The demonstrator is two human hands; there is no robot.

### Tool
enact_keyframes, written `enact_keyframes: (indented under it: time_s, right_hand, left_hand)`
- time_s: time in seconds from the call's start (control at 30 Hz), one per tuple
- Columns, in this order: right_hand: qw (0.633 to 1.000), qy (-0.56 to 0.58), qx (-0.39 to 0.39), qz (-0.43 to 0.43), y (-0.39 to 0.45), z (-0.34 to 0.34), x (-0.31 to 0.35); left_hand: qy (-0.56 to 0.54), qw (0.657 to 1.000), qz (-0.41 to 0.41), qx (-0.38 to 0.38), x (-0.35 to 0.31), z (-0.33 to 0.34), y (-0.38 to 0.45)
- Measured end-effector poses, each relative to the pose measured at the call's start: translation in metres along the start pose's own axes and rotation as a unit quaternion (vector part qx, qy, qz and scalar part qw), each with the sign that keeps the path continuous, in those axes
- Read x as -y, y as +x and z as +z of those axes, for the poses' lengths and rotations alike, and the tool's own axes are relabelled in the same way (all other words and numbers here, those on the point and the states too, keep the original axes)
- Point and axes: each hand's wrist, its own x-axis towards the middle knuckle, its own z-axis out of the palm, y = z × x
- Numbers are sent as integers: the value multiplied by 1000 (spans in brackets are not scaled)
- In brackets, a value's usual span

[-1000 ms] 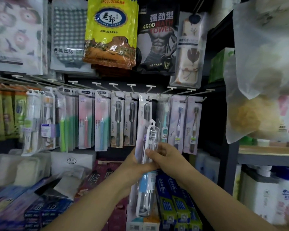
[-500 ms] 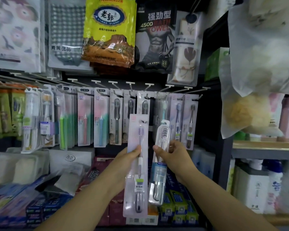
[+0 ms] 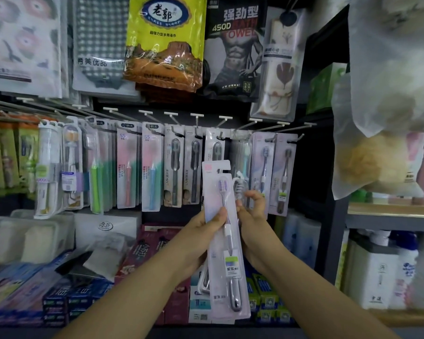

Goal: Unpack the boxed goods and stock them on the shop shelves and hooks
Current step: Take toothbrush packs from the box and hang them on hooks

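Toothbrush pack [image 3: 227, 241] pinched upright in left hand [image 3: 206, 223]; right hand [image 3: 251, 211] grips clear pack [image 3: 240, 187] behind.

The toothbrush pack [image 3: 224, 231] is matt pale card under a clear, glossy plastic blister. The hooks [image 3: 196, 119] look like thin bare metal with white plastic tips. The yellow pouch [image 3: 164, 42] is shiny, crinkled plastic film; the black pack [image 3: 233, 52] beside it has a duller sheen. The bags [image 3: 389, 69] at the rack's right edge are frosted, soft plastic. The shelf [image 3: 389, 209] edge looks like smooth wood.
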Motion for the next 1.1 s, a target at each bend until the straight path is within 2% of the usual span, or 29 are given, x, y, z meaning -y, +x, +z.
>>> enact_keyframes:
  time_s: [0.1, 0.2, 0.37, 0.53, 0.67, 0.77, 0.93, 1.03, 1.1]
  right_hand:
    - [999, 9, 36, -9, -4, -1, 4]
    - [998, -28, 53, -10, -8, -2, 5]
    - [994, -109, -11, -19, -7, -4, 8]
    - [993, -114, -40, 14, 8, -18, 8]
    - [983, -114, -143, 2, 28, -47, 17]
    - [963, -166, -210, -10, 44, -69, 32]
    - [933, -271, -229, -53, 80, -81, 57]
    - [927, -282, -236, -76, 97, -79, 71]
    - [936, -254, -234, -71, 106, -80, 74]
  left_hand:
    - [4, 1000, 16, -3, -1, -1, 1]
    - [8, 1000, 21, 6, -3, -1, -1]
    - [12, 1000, 11, -6, 1, 1, 2]
    - [18, 999, -5, -40, 0, 0, 3]
    - [21, 996, -7, -90, 2, -11, 9]
    - [14, 997, -7, -74, 3, -18, 11]
    - [12, 996, -18, -82, 3, -20, 15]
    - [27, 995, -30, -94, 2, -20, 15]
    - [40, 993, -41, -100, -1, -22, 14]
